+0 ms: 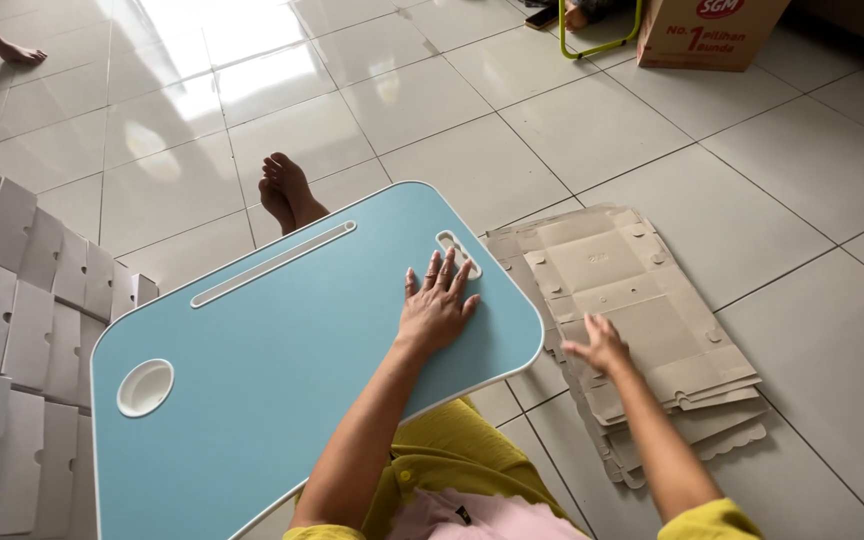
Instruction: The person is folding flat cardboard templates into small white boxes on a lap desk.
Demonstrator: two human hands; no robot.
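To the left of the light-blue rounded lap counter [282,370], we see rows of folded grey cardboard boxes [22,330] packed side by side on the white tiled floor [432,110]. On the counter itself, near its left corner, sits a round white cup recess [144,387], and along its far edge runs a long white slot [274,263]. Beyond that far edge, our bare feet [288,190] rest on the floor. Towards the counter's right end, our left hand [436,305] lies flat on the blue surface, fingers spread and gripping nothing, the fingertips just beside a small white handle cutout [458,252]. Off the counter's right edge, a stack of flat, unfolded beige cardboard box blanks [642,320] lies on the floor. Our right hand [599,345] rests on the top blank, fingers apart and loosely curved, not closed around it. Far beyond the counter's right corner stands a brown printed cardboard carton [712,32], with a green metal tube frame [597,35] just left of it.
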